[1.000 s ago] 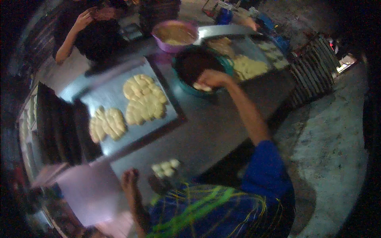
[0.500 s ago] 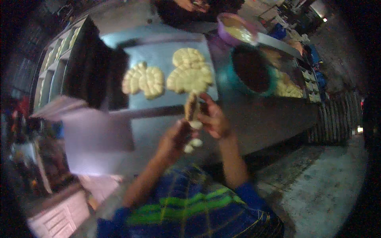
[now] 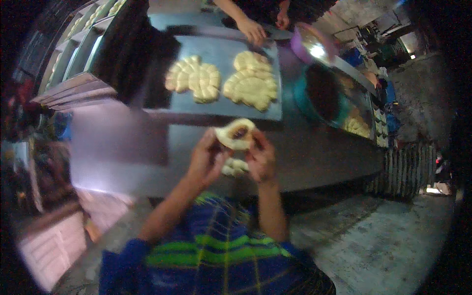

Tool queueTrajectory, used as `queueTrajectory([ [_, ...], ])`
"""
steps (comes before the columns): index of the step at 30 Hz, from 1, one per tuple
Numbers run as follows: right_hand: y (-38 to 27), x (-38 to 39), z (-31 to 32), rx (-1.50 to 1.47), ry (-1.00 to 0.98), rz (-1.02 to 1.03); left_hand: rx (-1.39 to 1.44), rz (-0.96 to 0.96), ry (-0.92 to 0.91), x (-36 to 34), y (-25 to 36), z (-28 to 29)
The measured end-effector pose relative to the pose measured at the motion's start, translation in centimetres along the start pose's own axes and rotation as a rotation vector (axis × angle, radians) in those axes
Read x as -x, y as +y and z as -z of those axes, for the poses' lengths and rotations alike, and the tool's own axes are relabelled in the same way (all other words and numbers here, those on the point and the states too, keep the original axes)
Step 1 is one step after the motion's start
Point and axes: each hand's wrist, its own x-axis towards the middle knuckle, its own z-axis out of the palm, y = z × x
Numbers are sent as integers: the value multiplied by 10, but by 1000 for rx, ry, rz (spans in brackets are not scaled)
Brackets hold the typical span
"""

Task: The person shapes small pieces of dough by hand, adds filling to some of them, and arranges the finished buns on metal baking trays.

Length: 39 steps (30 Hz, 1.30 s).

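Note:
A flattened piece of pale dough (image 3: 230, 133) with dark brown filling in its middle is held up between my hands, above the near part of the table. My left hand (image 3: 204, 160) grips its left edge. On its right edge are the fingers and thumb of my right hand (image 3: 261, 158). Small dough pieces (image 3: 235, 167) show just below, between my hands. Beyond them lies a metal tray (image 3: 221, 109) bearing two shaped doughs made of rounded lumps: a smaller one (image 3: 195, 78) at left and a larger one (image 3: 251, 84) at right.
At the tray's far edge rests another person's hand (image 3: 252, 32). To the right stand a purple bowl (image 3: 301, 46) and a dark-filled teal basin (image 3: 306, 93), with more dough (image 3: 357, 127) beyond. Racks (image 3: 73, 44) of dough rise at the far left.
The dough piece, seen edge-on before, now shows its filled face, and my hands have moved to its two sides. The other person's hand has come to the tray's far edge.

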Motion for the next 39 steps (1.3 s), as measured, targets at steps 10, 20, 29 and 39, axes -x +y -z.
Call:
queueTrajectory([
  [10, -31, 2, -60, 1698, -484, 659, -787, -273, 54, 22, 41, 6],
  [20, -44, -20, -92, 1307, -576, 224, -1060, -43, -288, 53, 97, 14],
  [29, -11, -7, -126, 1472, -464, 722, -557, 261, -75, 43, 102, 63],
  [39, 46, 21, -156, 1644, -88, 841, -354, 189, 4, 59, 105, 57],
])
